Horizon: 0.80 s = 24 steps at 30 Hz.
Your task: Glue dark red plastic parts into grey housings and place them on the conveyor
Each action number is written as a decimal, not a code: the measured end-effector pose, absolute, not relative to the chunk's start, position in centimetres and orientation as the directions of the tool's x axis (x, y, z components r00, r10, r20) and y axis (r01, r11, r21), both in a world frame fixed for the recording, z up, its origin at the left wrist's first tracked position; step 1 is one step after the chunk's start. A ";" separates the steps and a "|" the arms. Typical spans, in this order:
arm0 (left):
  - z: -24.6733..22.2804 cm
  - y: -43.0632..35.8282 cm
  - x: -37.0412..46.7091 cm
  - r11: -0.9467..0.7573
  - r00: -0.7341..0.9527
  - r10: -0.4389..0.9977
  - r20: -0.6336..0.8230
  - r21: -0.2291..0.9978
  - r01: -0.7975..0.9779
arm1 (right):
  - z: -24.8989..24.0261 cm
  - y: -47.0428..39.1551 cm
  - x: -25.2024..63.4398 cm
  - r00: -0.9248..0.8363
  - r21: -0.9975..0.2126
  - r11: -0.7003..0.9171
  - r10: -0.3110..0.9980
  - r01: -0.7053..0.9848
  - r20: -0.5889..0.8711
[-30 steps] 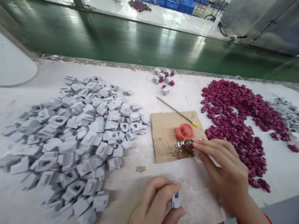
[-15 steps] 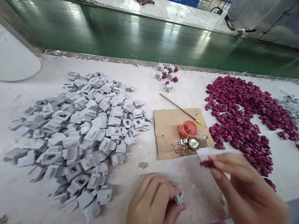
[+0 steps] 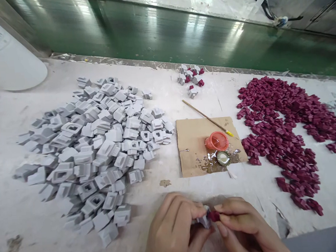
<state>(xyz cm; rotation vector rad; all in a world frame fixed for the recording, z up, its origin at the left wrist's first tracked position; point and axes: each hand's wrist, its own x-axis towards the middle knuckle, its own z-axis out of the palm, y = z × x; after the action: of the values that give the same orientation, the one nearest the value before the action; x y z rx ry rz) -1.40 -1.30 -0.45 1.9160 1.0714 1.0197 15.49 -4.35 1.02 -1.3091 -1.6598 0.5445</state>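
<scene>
- The left hand (image 3: 172, 232) is low in the view, its fingers (image 3: 192, 210) closed narrowly on a grey piece (image 3: 205, 220); the piece sits between thumb and fingertips, just above the tabletop (image 3: 151, 205).
- The right hand (image 3: 248, 226) is close beside it, thumb and fingers pinching a small maroon piece (image 3: 214, 216); this meets the grey piece on its right side, though how far it fits in is hidden.
- Beyond the hands lies a cardboard square (image 3: 189, 140), wet and shiny near its front edge; on it are a red cup (image 3: 208, 143) and, just in front, a crimped bottle cap (image 3: 223, 158).
- A thin stick (image 3: 208, 118) with a yellow band near one end lies slantwise, partly over the cardboard's far edge.
- To the left spreads a large grey heap (image 3: 100, 147); to the right, a maroon heap (image 3: 286, 120).
- Past the stick, a small cluster (image 3: 191, 77) of grey and maroon pieces lies near the green belt (image 3: 149, 38).
</scene>
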 end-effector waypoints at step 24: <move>-0.6 -0.6 -3.1 -0.445 0.445 0.859 0.254 0.801 0.401 | 1.4 -3.5 16.2 -0.288 -0.633 0.460 0.887 0.623 0.361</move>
<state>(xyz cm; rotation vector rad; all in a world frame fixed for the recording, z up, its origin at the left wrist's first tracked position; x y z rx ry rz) -3.11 -0.62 -0.61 2.0312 1.0521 0.8806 16.17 -3.54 1.37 -1.2546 -2.0214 0.4900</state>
